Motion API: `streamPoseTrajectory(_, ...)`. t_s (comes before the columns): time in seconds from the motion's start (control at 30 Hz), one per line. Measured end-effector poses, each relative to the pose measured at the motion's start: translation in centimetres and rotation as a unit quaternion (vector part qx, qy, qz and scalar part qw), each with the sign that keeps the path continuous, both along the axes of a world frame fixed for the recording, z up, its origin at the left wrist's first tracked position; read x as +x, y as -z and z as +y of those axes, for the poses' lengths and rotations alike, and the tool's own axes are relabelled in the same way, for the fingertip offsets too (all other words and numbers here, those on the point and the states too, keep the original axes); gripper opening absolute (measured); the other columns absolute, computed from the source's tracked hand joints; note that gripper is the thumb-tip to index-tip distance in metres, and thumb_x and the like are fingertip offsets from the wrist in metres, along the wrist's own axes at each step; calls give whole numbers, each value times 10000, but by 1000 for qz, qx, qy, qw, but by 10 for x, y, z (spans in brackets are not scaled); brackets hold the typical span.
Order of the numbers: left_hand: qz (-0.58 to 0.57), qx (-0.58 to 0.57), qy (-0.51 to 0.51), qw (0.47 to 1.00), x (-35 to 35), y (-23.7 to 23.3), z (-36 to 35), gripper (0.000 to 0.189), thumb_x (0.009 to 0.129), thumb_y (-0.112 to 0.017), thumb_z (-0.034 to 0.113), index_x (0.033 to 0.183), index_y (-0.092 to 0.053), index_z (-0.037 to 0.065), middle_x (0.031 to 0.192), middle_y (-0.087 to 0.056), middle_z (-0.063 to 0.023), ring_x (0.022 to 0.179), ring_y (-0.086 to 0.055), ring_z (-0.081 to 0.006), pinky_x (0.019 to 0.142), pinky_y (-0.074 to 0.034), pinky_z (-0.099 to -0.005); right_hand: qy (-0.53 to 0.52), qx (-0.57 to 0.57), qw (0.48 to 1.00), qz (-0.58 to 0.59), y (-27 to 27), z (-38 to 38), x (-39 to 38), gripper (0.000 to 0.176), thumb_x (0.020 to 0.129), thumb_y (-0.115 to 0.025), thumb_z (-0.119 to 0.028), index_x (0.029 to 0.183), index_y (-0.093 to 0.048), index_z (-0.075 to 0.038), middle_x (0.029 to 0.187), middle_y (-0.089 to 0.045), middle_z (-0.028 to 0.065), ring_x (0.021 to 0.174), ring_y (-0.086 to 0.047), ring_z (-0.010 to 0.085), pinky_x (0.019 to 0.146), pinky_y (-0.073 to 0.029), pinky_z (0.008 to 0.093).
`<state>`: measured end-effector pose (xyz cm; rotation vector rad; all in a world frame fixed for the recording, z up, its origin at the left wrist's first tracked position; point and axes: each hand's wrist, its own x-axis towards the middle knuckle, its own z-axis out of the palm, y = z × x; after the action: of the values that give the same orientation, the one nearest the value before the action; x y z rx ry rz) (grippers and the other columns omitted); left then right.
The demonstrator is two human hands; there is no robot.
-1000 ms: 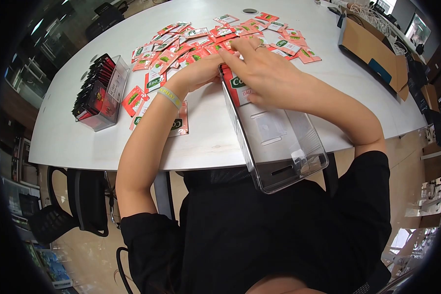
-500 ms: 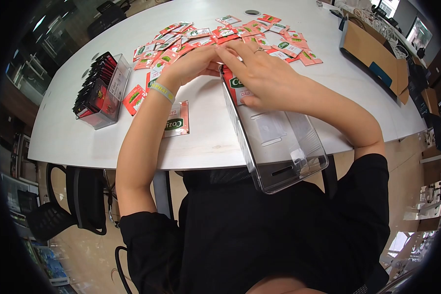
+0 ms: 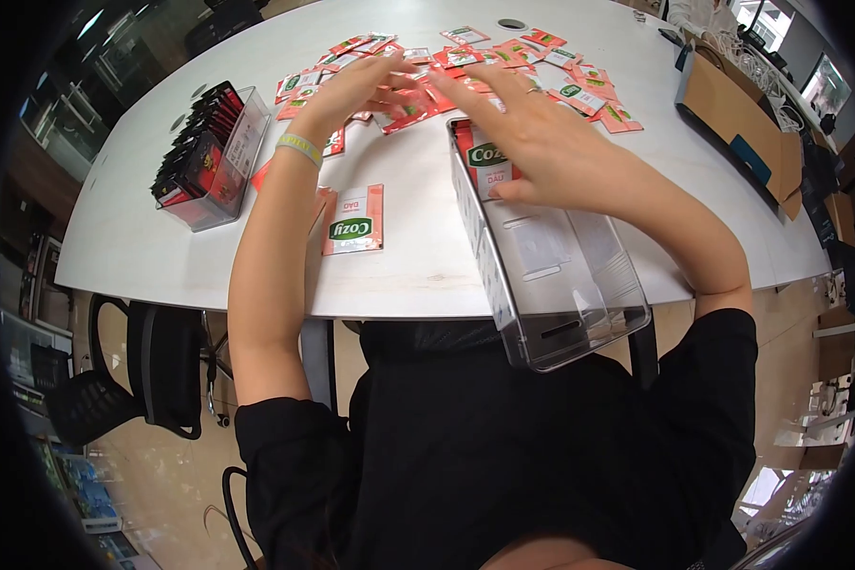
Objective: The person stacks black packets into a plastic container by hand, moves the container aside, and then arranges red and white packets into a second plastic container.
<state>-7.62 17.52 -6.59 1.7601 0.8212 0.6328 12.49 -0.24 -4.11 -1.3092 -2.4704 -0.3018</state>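
- The bin (image 3: pixel 560 285) is clear and long. It lies on the table (image 3: pixel 418 266), and its near end sticks out past the table edge.
- A few red and white packets (image 3: pixel 489 163) stand in the far end of the bin.
- The right hand (image 3: pixel 541 142) lies over that far end. Its fingers (image 3: pixel 503 95) are spread apart, and the thumb touches the packets in the bin.
- A pile (image 3: pixel 541 52) of the same kind of packets is spread out on the table past the far end of the bin.
- The left hand (image 3: pixel 351 90) is just left of the bin's far end, on the edge of the pile. Its fingers (image 3: pixel 389 78) are stretched out over one packet there. I cannot tell if they grip it.
- A yellow band (image 3: pixel 299 147) is on the left wrist.
- A lone packet (image 3: pixel 353 220) lies flat, just left of the bin.
- A dark box (image 3: pixel 204 157) full of black packets stands well to the left of the bin.
- A brown box (image 3: pixel 731 109) sits on the table, well to the right of the bin.
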Motion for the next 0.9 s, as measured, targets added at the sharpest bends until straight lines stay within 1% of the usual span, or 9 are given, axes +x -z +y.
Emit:
streamPoseTrajectory(0.07, 43, 54, -62, 996, -10, -4, 10, 541, 886, -460, 487, 1139, -561, 20, 1036, -640, -122, 841, -631, -193, 788, -488, -317, 4, -5, 1000, 16, -5, 2, 4, 973, 601, -738, -126, 1417, -210, -170, 1297, -370, 186, 1067, -514, 327, 795, -493, 374)
streamPoseTrajectory(0.13, 271, 292, -257, 881, -27, 3, 26, 563, 836, -513, 501, 1125, -589, 24, 968, -657, -147, 867, -636, -235, 785, -480, -338, 5, -24, 999, 27, -11, 7, 12, 937, 614, -766, -217, 1401, -261, -163, 1270, -410, 169, 1059, -520, 314, 831, -473, 377)
streamPoseTrajectory(0.23, 380, 294, -263, 837, -51, 6, 40, 688, 730, -630, 541, 1070, -584, -56, 945, -641, -213, 864, -643, -281, 723, -497, -341, 35, 8, 999, -16, -14, 9, 22, 893, 646, -762, -353, 1386, -305, -152, 1288, -443, 145, 1088, -515, 321, 891, -436, 403)
streamPoseTrajectory(0.33, 496, 240, -202, 810, -65, -1, 36, 720, 596, -667, 643, 943, -658, 11, 943, -655, -171, 857, -642, -268, 726, -495, -356, 12, 32, 999, 40, -13, 23, 31, 841, 659, -758, -375, 1356, -362, -121, 1267, -475, 159, 1099, -510, 319, 901, -426, 414)
streamPoseTrajectory(0.37, 492, 202, -189, 826, -66, -5, 34, 746, 519, -716, 657, 869, -663, 0, 902, -653, -171, 791, -634, -265, 668, -497, -358, -19, 41, 994, 96, -11, 32, 36, 706, 725, -718, -391, 1300, -444, -86, 1176, -548, 149, 1059, -538, 263, 877, -440, 380)
streamPoseTrajectory(0.5, 510, 175, -167, 826, -61, -10, 19, 710, 513, -748, 629, 794, -658, -17, 808, -641, -150, 693, -609, -249, 596, -481, -349, 37, -77, 970, 227, -16, 55, 43, 544, 812, -649, -363, 1240, -505, -60, 1105, -588, 107, 1002, -556, 187, 840, -446, 317)
streamPoseTrajectory(0.57, 504, 120, -122, 846, -63, -5, 28, 688, 482, -786, 601, 739, -635, -19, 704, -611, -121, 609, -573, -217, 520, -441, -329, -35, -98, 935, 339, 5, 77, 60, 435, 851, -600, -380, 1115, -583, -35, 984, -625, 91, 890, -585, 172, 792, -445, 286)
streamPoseTrajectory(0.73, 528, 138, -107, 831, -57, -6, 29, 630, 518, -790, 565, 706, -605, -7, 622, -564, -90, 502, -512, -161, 431, -351, -295, 6, -80, 930, 359, 58, 106, 85, 307, 867, -580, -274, 1029, -611, -15, 918, -611, 58, 829, -569, 148, 744, -453, 277)
streamPoseTrajectory(0.9, 361, 127, -71, 921, -50, -12, 17, 524, 663, -747, 485, 825, -606, 8, 634, -537, -31, 509, -472, -97, 439, -347, -237, 17, -2, 972, 236, 80, 107, 87, 251, 835, -606, -240, 993, -598, -46, 895, -585, 95, 805, -572, 214, 710, -466, 320)
